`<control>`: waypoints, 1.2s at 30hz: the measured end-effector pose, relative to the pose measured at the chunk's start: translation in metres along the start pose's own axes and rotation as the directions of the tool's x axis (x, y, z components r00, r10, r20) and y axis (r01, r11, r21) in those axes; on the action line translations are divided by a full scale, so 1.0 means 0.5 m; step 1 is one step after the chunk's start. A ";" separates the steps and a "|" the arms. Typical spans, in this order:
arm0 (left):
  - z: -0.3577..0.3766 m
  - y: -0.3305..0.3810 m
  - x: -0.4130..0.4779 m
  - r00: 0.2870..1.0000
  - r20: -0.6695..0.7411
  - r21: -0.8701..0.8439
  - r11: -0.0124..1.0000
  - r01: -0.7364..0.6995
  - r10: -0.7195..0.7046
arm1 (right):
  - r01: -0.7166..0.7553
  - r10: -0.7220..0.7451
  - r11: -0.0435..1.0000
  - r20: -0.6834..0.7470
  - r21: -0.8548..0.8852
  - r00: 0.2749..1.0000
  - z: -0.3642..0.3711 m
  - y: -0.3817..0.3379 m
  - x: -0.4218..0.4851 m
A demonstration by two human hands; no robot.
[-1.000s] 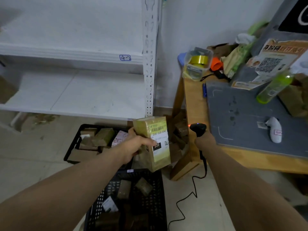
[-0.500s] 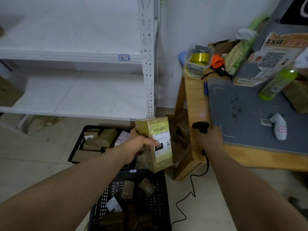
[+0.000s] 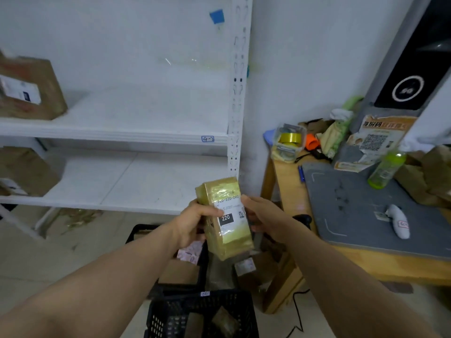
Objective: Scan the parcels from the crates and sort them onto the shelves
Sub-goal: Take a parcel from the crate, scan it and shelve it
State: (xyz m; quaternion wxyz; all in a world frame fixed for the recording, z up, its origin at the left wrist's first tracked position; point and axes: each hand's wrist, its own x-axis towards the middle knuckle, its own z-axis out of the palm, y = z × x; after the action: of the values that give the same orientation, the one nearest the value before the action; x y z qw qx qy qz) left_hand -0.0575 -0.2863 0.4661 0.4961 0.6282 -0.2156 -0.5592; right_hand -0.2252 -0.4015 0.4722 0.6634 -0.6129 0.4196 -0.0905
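Item: on the parcel [image 3: 225,240] at frame centre, a white label [image 3: 230,203] is printed "220-220-040"; "220" is set in white on a black block beside a small QR code. On the shelf tag [image 3: 207,139], just above centre, "4-2" is handwritten. A QR code is carried by the poster [image 3: 373,140] at right.

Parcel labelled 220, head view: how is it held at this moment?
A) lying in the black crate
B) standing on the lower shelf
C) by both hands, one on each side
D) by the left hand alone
C: the left hand grips the parcel on its left side, thumb across the label, and the right hand holds its right side, up above the black crate.
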 end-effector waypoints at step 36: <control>-1.022 0.659 -0.764 0.650 -0.102 0.125 0.658 -0.743 0.753 | 0.811 -0.807 0.582 -0.074 0.068 0.586 1.090 -0.926 -0.189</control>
State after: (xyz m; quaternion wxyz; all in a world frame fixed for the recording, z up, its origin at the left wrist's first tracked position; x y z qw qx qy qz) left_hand 0.3970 0.0876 0.8775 0.6738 0.5396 -0.4387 -0.2500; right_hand 0.2614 -0.0472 0.8696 0.5701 -0.7031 0.1016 -0.4126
